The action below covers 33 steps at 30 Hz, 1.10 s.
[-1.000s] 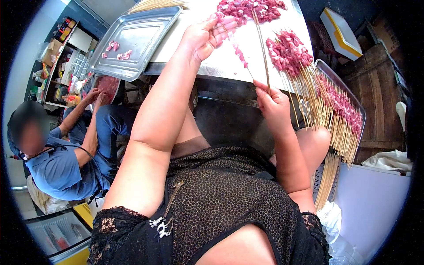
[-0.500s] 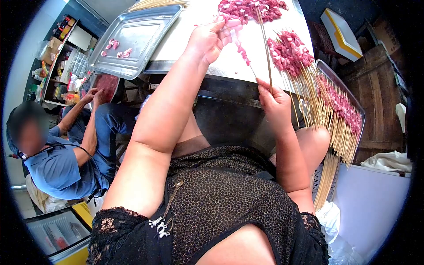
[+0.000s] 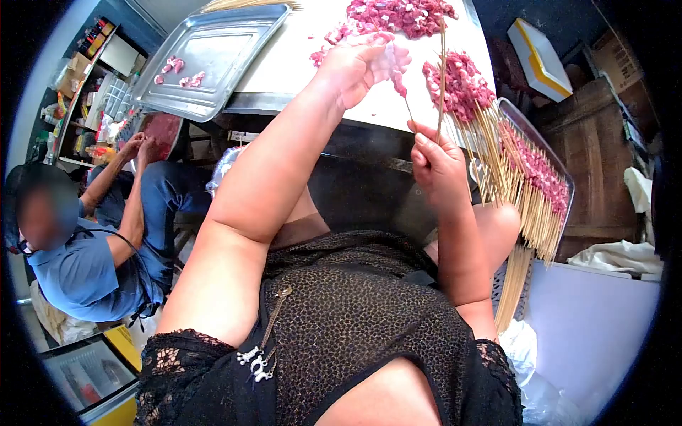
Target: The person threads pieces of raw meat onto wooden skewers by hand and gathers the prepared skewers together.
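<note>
My left hand point(image 3: 364, 71) is over the table edge with its fingers curled round the upper part of a meat skewer; the fingertips are slightly blurred. Below them, red meat point(image 3: 399, 84) shows on the thin stick. My right hand point(image 3: 442, 162) is closed, pinching the lower end of that skewer and also gripping a few bare bamboo sticks point(image 3: 442, 78) that point upward. Behind my left hand lies a heap of cut raw meat point(image 3: 401, 15). To the right of my right hand is a pile of loaded skewers point(image 3: 460, 85).
A metal tray point(image 3: 213, 60) with a few meat pieces stands at the left of the white table point(image 3: 280, 74). Another tray point(image 3: 570, 181) on the right holds many loaded skewers. At far left a seated person point(image 3: 92, 263) handles meat over a container. A white box point(image 3: 538, 60) stands back right.
My left hand has moved right from beside the meat heap, and its fingers have closed round the skewer's meat. My right hand still grips the skewer and sticks; the view has shifted slightly.
</note>
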Tool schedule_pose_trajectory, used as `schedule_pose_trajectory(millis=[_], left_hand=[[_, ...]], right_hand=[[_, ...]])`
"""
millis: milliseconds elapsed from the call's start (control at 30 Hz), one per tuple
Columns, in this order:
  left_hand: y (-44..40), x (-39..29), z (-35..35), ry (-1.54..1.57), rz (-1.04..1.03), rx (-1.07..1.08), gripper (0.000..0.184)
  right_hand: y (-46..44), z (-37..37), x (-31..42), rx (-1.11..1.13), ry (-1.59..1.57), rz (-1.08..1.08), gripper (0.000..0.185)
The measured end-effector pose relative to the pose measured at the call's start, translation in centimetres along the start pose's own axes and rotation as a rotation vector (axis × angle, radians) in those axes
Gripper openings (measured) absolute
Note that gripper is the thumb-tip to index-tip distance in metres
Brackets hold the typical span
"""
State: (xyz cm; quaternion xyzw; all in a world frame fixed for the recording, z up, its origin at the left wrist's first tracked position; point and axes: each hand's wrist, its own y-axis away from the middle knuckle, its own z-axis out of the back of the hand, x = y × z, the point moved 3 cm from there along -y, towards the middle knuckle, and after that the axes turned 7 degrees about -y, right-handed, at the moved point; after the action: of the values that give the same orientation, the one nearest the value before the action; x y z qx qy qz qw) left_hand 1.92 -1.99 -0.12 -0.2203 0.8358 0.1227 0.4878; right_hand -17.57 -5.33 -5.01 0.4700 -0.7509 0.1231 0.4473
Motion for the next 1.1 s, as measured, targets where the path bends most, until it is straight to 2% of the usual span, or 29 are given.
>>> schedule_pose_trajectory(millis=[100,167,233,333,567,600,633,700,767,867,967,1067,1100], left_hand=[[-0.4,0.4,-0.3,0.054,0.058,-0.003,0.024],[0.0,0.8,-1.1,0.104,0.028,0.013,0.024],[0.4,1.2,-1.9,0.152,0.002,0.024,0.024],[0.9,1.4,-3.1,0.245,0.051,-0.099,0.023],[1.7,0.9,-3.8,0.224,0.052,-0.034,0.027],[1.5,1.1,-3.6,0.204,0.053,-0.05,0.035],[1.3,1.2,-3.3,0.21,0.053,-0.05,0.035],[0.7,1.0,-2.9,0.223,-0.032,0.092,0.048],[0.6,0.2,-2.7,0.114,-0.014,0.121,0.073],[-0.6,-0.1,-0.8,0.046,0.0,0.074,0.083],[-0.6,-1.0,-0.1,0.086,-0.017,-0.045,0.081],[-0.9,-3.1,1.8,0.078,-0.103,-0.074,0.064],[-1.1,-3.8,2.7,0.058,-0.154,-0.105,0.056]], right_hand=[[0.5,-0.8,0.2,-0.01,0.007,-0.01,0.027],[0.4,-0.6,-0.2,-0.036,0.051,0.014,0.027],[0.2,-0.5,-0.4,-0.031,0.11,0.11,0.027],[0.3,-1.1,-0.8,-0.034,0.147,0.143,0.027],[0.4,-3.4,-1.1,-0.064,0.117,0.219,0.025],[0.4,-3.6,-1.1,-0.072,0.126,0.223,0.025],[0.3,-3.7,-1.0,-0.082,0.133,0.228,0.025],[0.3,-4.3,-0.2,-0.088,0.114,0.224,0.025],[0.3,-3.9,0.4,-0.081,0.079,0.206,0.025],[0.8,-3.4,0.6,-0.112,0.107,0.215,0.024],[1.3,-2.4,0.8,-0.129,0.14,0.202,0.025],[2.1,-1.5,2.5,-0.159,0.472,0.455,0.027],[2.4,-1.2,3.6,-0.156,0.613,0.613,0.026]])
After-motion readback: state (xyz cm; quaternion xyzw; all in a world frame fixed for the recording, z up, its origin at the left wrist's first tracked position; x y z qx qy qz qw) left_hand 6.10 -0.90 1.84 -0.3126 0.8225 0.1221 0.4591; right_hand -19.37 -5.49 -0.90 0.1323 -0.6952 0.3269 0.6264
